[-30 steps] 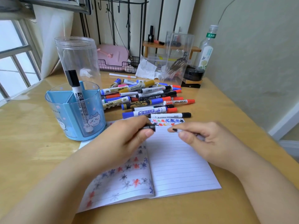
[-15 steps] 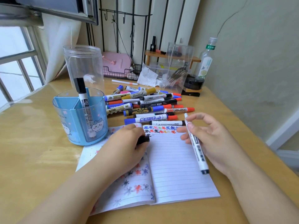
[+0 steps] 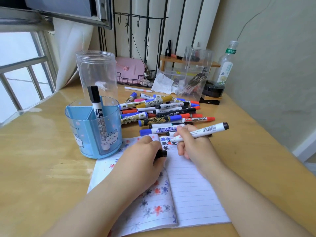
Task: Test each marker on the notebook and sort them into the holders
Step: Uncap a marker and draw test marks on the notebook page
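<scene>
An uncapped white marker [image 3: 201,131] slants tip-down onto the open notebook [image 3: 193,194]; capped markers [image 3: 162,113] lie heaped behind; one stands in the blue holder [image 3: 82,127].
</scene>
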The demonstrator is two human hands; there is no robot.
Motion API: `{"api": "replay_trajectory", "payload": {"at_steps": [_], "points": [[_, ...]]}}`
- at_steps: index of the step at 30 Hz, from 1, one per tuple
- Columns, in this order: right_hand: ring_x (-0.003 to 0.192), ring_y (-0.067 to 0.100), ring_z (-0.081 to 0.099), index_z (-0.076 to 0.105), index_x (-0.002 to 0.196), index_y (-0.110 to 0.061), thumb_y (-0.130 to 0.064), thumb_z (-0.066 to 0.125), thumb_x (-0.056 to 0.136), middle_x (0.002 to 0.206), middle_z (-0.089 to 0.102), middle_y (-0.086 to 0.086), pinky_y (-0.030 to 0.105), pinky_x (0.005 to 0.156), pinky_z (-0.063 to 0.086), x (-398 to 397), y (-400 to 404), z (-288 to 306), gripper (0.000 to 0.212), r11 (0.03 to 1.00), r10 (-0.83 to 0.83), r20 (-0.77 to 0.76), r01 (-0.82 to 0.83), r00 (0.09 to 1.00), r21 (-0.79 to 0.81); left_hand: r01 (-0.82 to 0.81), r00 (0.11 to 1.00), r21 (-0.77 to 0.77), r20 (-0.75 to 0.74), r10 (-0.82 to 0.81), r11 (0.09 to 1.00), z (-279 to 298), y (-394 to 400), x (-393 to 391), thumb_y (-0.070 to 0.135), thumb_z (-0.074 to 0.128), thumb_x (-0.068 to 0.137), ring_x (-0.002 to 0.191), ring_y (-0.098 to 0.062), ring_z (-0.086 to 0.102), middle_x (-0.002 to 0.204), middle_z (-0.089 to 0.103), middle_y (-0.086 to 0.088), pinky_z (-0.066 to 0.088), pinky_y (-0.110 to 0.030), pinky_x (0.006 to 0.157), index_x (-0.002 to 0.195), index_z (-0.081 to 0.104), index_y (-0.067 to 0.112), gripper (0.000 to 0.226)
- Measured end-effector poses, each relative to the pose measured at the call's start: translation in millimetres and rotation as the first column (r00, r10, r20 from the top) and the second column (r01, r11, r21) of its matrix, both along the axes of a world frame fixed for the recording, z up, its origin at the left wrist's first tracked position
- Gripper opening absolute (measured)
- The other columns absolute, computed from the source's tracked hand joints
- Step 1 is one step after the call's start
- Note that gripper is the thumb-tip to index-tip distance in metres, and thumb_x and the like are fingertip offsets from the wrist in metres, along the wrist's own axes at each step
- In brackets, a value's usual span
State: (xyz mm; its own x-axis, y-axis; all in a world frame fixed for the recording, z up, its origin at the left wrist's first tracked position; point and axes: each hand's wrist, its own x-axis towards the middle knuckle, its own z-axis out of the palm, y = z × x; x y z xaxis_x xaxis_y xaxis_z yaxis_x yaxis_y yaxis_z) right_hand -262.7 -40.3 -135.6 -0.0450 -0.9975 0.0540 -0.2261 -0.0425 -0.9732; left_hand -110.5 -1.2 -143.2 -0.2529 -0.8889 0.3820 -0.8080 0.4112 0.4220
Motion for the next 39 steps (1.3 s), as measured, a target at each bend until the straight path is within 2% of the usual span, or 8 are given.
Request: {"api": "replay_trajectory", "payload": {"at_steps": [4, 9, 18, 23, 28, 31, 34, 39], "points": [[0.04, 0.008, 0.038, 0.051, 0.063, -0.021, -0.026, 0.061, 0.087, 0.043, 0.047, -0.006, 0.023, 0.044, 0.031, -3.6, -4.6, -6.9, 0.026, 0.995, -0.024, -0.149, 0.01, 0.989, -0.096, -0.015, 1.0, 0.004, 0.005, 0.015, 1.0, -0.4, -0.8, -1.9, 0.033, 0.045, 0.091, 0.089, -0.017, 0.052, 0.098, 0.049, 0.003, 0.042, -0.031, 0.078, 0.102, 0.058, 0.017, 0.023], [0.043, 0.007, 0.031, 0.04, 0.062, -0.019, -0.02, 0.061, 0.082, 0.043, 0.038, -0.01, 0.024, 0.043, 0.028, -8.5, -8.9, -13.0, 0.029, 0.984, -0.073, -0.271, 0.024, 0.96, -0.179, -0.015, 1.0, -0.004, 0.001, 0.015, 1.0, -1.8, 0.2, -1.7, 0.033, 0.045, 0.09, 0.089, -0.018, 0.053, 0.097, 0.048, 0.004, 0.042, -0.032, 0.077, 0.102, 0.057, 0.018, 0.022], [0.039, 0.005, 0.03, 0.04, 0.063, -0.017, -0.014, 0.061, 0.085, 0.04, 0.038, -0.013, 0.02, 0.039, 0.025, -9.6, -11.1, -16.3, 0.031, 0.988, -0.021, -0.245, -0.017, 0.969, -0.153, -0.014, 1.0, 0.012, -0.009, 0.014, 1.0, -2.4, -0.3, -2.3, 0.032, 0.049, 0.089, 0.086, -0.019, 0.054, 0.095, 0.049, 0.002, 0.044, -0.035, 0.077, 0.101, 0.06, 0.017, 0.022], [0.043, 0.008, 0.025, 0.035, 0.061, -0.017, -0.009, 0.059, 0.081, 0.041, 0.029, -0.011, 0.018, 0.038, 0.022, -8.6, -11.7, -16.3, 0.033, 0.992, -0.007, -0.256, -0.026, 0.967, -0.127, -0.009, 1.0, 0.021, -0.017, 0.01, 1.0, -1.8, 0.1, -1.9, 0.031, 0.05, 0.089, 0.086, -0.019, 0.053, 0.094, 0.049, 0.002, 0.044, -0.035, 0.077, 0.101, 0.061, 0.016, 0.021], [0.045, 0.01, 0.027, 0.04, 0.057, -0.023, -0.016, 0.06, 0.082, 0.044, 0.032, -0.012, 0.022, 0.042, 0.024, -12.4, -12.0, -18.2, 0.033, 0.992, -0.015, -0.211, -0.012, 0.977, -0.128, -0.013, 1.0, 0.03, -0.014, 0.013, 0.999, -1.6, -0.2, -2.0, 0.032, 0.049, 0.089, 0.086, -0.019, 0.053, 0.094, 0.049, 0.002, 0.043, -0.035, 0.077, 0.1, 0.061, 0.017, 0.021], [0.046, 0.015, 0.032, 0.039, 0.061, -0.019, -0.015, 0.061, 0.083, 0.041, 0.036, -0.01, 0.023, 0.044, 0.026, -10.2, -12.4, -19.8, 0.031, 0.995, 0.021, -0.2, -0.041, 0.98, -0.094, -0.014, 1.0, 0.03, -0.013, 0.014, 0.999, -1.7, -0.6, -2.3, 0.032, 0.049, 0.089, 0.085, -0.019, 0.054, 0.094, 0.049, 0.002, 0.043, -0.035, 0.077, 0.1, 0.061, 0.017, 0.021], [0.044, 0.011, 0.027, 0.038, 0.061, -0.018, -0.014, 0.06, 0.081, 0.041, 0.034, -0.011, 0.021, 0.041, 0.024, -11.4, -12.7, -18.6, 0.03, 0.993, -0.014, -0.251, -0.015, 0.968, -0.113, -0.017, 1.0, 0.036, -0.014, 0.018, 0.999, -1.7, -0.2, -2.2, 0.032, 0.049, 0.089, 0.085, -0.018, 0.054, 0.095, 0.049, 0.002, 0.044, -0.035, 0.077, 0.1, 0.061, 0.018, 0.021], [0.044, 0.01, 0.027, 0.04, 0.06, -0.021, -0.015, 0.059, 0.082, 0.041, 0.033, -0.012, 0.021, 0.041, 0.024, -13.3, -12.4, -18.4, 0.029, 0.992, -0.032, -0.233, 0.002, 0.972, -0.127, -0.014, 1.0, 0.039, -0.015, 0.015, 0.999, -1.1, 0.8, -2.3, 0.031, 0.05, 0.089, 0.084, -0.018, 0.053, 0.095, 0.049, 0.002, 0.044, -0.034, 0.077, 0.1, 0.061, 0.018, 0.021]]}}
